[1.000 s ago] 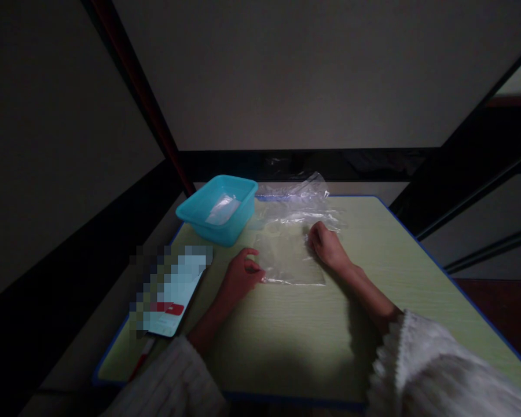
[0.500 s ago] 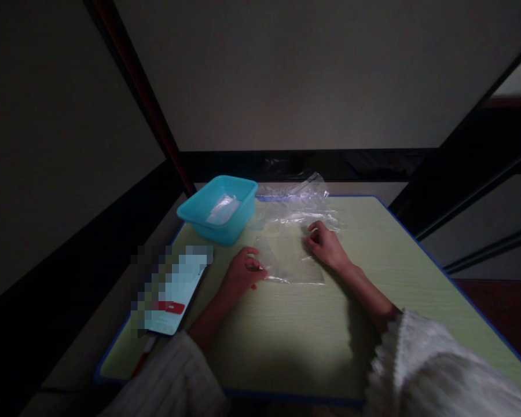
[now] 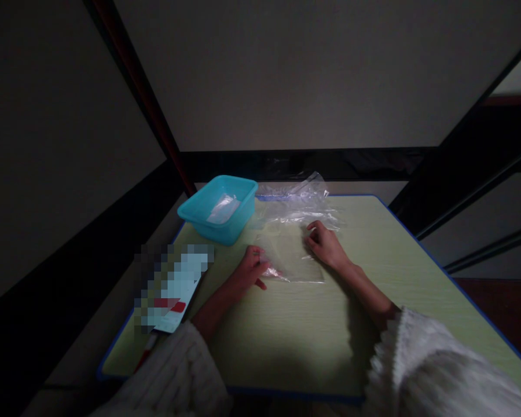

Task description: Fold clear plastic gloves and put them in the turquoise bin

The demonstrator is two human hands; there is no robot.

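Observation:
A flat clear plastic bag (image 3: 293, 260) lies on the table before me. At its near left corner, my left hand (image 3: 249, 271) is closed on the film, and fingertips show through the plastic. The bag's right side meets my right hand (image 3: 327, 248), whose fingers are curled in a pinch at the edge; the film between them is hard to make out. Just beyond lies more crumpled clear plastic (image 3: 304, 202), reaching to the table's far edge.
A turquoise plastic basin (image 3: 238, 223) stands at the back left with a whitish plastic packet (image 3: 223, 208) in it. A phone-like device (image 3: 182, 289), partly blurred out, lies at the left. The pale green table (image 3: 295, 347) has a blue edge, and a wall rises behind it.
My left hand has moved slightly right, its fingers reaching further over the bag's near left corner, where the film is now bunched. My right hand has stayed put.

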